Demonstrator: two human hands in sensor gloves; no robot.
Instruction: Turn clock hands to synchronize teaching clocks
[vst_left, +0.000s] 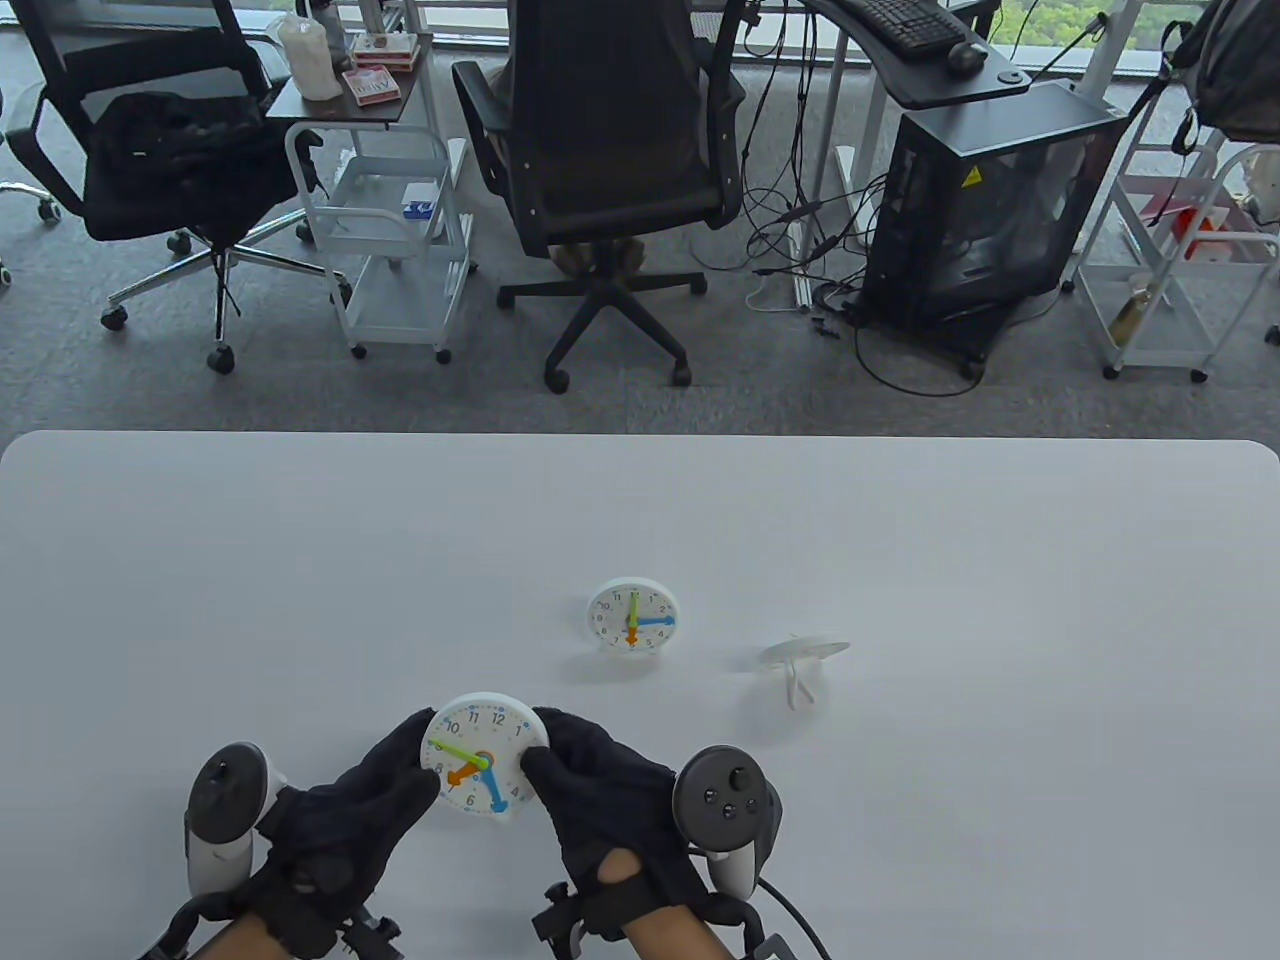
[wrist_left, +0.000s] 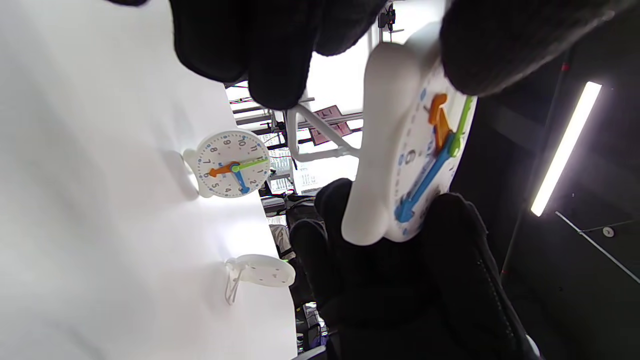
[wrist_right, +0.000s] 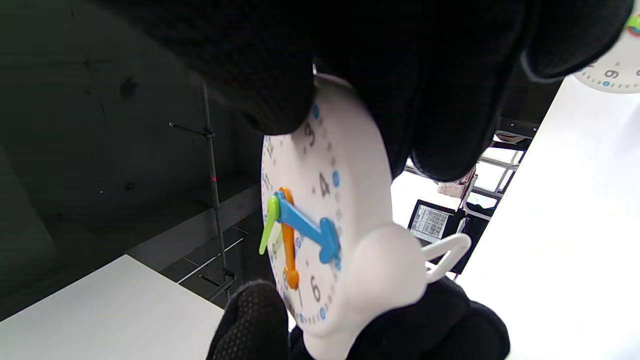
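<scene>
Left hand (vst_left: 345, 800) grips the left rim of the near clock (vst_left: 485, 756), fingers curled behind it and thumb on the face edge. That clock is held just above the white table (vst_left: 900, 560) at its near edge, face tilted up toward the camera. Its green hand (vst_left: 455, 752) points toward ten, orange hand (vst_left: 462, 773) toward eight, blue hand (vst_left: 494, 789) toward five. Right hand (vst_left: 610, 790) grips the clock's right rim, fingertips at the three and four marks; wrist view shows the wire stand (wrist_right: 445, 252) sticking out behind the white base. Nothing lies between the held clock and the others. Further back, near table centre, a second clock (vst_left: 632, 618) stands upright on its feet: green hand at twelve, blue at three, orange at six. Just to its right, apart from it, a third clock (vst_left: 803, 655) stands with its white back and wire leg showing; face not visible. Beyond the table: office chairs (vst_left: 600, 150), a rolling cart (vst_left: 385, 230), a computer tower (vst_left: 985, 200).
</scene>
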